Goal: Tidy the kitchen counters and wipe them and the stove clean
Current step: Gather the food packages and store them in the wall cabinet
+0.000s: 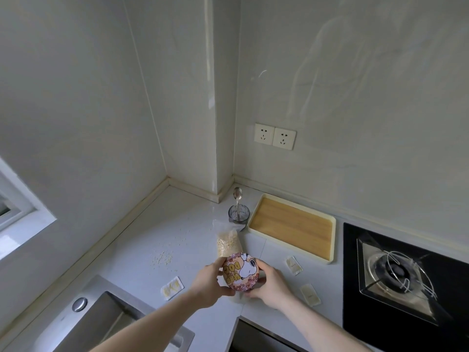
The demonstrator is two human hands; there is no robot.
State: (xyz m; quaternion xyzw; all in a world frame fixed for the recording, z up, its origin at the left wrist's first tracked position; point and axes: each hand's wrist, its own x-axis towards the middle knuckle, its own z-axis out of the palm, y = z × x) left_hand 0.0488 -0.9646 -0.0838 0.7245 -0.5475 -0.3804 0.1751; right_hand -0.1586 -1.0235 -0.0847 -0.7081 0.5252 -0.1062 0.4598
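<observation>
Sink [106,323] at left | counter [142,240] with spilled grains [162,257], three packets | left hand [208,285] and right hand [269,285] both grip round tin [241,273] above counter | bag [227,241] holds grain | glass [238,213] holds spoon [237,196] | empty tray [291,227] | stove [406,275] at right.

Two forearms come up from the bottom edge, both bare all the way to where they leave view; no sleeve, cuff or glove covers them. The left hand [212,284] and the right hand [270,285] are bare as well, with no ring, watch or band to be seen on the fingers or wrists.
</observation>
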